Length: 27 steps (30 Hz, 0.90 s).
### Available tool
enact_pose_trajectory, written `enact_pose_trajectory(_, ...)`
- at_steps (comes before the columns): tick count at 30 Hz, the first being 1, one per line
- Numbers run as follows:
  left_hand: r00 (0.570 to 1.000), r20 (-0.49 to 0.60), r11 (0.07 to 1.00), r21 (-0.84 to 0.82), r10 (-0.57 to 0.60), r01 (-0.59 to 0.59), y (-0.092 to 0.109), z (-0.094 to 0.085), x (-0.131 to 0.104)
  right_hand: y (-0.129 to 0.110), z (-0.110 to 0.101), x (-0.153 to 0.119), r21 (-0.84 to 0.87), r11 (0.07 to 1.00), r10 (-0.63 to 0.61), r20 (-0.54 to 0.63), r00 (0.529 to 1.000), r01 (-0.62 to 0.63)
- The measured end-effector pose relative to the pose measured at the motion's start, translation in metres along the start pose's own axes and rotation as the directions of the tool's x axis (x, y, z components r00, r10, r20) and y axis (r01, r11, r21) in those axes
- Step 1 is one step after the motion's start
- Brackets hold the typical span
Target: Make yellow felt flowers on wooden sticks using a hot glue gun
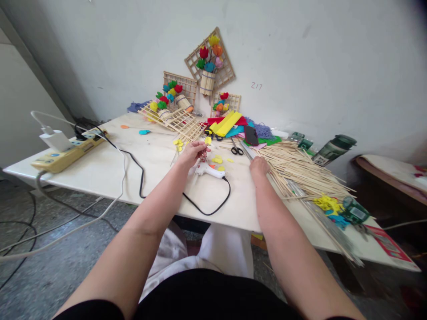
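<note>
From centre: yellow power strip [55,164], white adapter [57,141], 9 o'clock | reddish wall marking [256,86], 1 o'clock | dark phone [251,136], 2 o'clock | green bottle [334,149], 3 o'clock | red sheet [391,245], 4 o'clock

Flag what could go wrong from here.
Burn: the left hand, pinching a yellow piece, is very close to the white glue gun; if the gun is hot, contact could hurt.

Snag: the gun's black cord loops near the front edge of the table, so an arm might catch it and drag the gun.

Slide: the right hand is beside a loose heap of thin sticks; a bump could scatter some.
</note>
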<state>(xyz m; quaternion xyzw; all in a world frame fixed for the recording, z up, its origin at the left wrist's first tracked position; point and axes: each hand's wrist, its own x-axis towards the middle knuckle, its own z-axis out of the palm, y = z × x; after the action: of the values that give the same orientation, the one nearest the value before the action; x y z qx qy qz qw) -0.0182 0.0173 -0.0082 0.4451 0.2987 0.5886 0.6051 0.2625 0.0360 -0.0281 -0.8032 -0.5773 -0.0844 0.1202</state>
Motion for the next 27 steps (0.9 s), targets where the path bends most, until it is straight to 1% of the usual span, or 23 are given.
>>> enact_pose_trajectory(3, 1.000, 0.002, 1.000, 0.003, 0.000, 0.000, 0.000, 0.000, 0.000, -0.001, 0.003, 0.002, 0.002, 1.000, 0.017, -0.024, 1.000, -0.017)
enact_pose_trajectory(8, 1.000, 0.007, 1.000, 0.011, -0.002, 0.002, 0.001, 0.001, 0.000, -0.002, -0.002, 0.003, 0.044, 0.996, 0.081, 0.018, 0.997, -0.082)
enact_pose_trajectory(12, 1.000, 0.010, 1.000, 0.005, 0.006, -0.006, 0.001, 0.001, 0.000, -0.003, -0.008, 0.001, 0.078, 0.993, 0.091, 0.034, 0.995, -0.094)
enact_pose_trajectory(17, 0.999, -0.020, 0.999, 0.021, 0.028, -0.028, 0.004, 0.003, -0.002, -0.005, -0.013, -0.001, 0.078, 0.994, 0.074, -0.022, 0.997, -0.072)
enact_pose_trajectory(20, 0.998, -0.047, 0.999, 0.043, 0.033, -0.031, 0.005, 0.004, -0.003, -0.005, -0.015, -0.003, 0.103, 0.992, 0.073, -0.008, 0.997, -0.072)
enact_pose_trajectory(23, 0.998, -0.044, 0.998, 0.046, 0.043, -0.041, 0.004, 0.003, -0.002, -0.004, -0.017, -0.005, 0.141, 0.985, 0.104, -0.013, 0.995, -0.101)
enact_pose_trajectory(27, 0.998, -0.029, 0.998, 0.038, 0.049, -0.047, 0.003, 0.002, -0.001, -0.003, -0.021, -0.008, 0.200, 0.972, 0.140, -0.072, 0.987, -0.123)
